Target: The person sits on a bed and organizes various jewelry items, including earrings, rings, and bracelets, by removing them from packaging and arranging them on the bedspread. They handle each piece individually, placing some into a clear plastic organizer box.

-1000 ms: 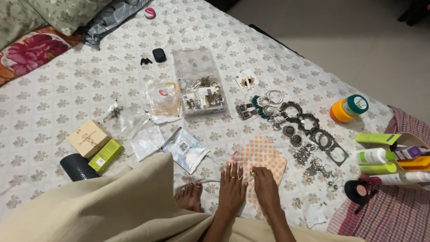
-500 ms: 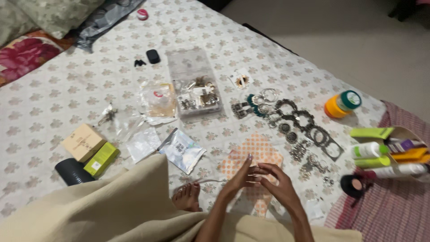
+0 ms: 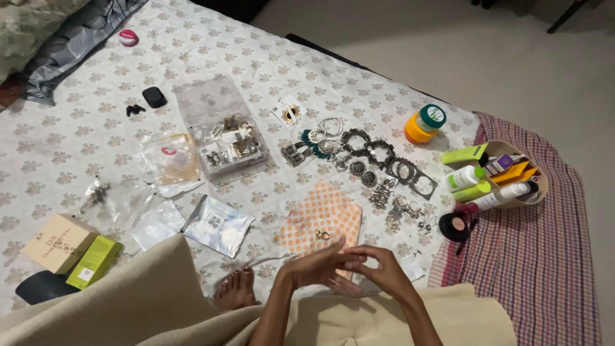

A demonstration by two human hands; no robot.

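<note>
So your left hand (image 3: 315,268) and right hand (image 3: 378,272) have lifted off the dotted pouch (image 3: 322,220) and now meet fingertip to fingertip just above its near edge, fingers loosely curled, grip contents unclear, while a small ring (image 3: 322,235) lies on the pouch.

Left hand (image 3: 315,268) and right hand (image 3: 379,269) meet, fingertips touching, above the orange dotted pouch (image 3: 323,218) bearing a ring (image 3: 321,235).
</note>
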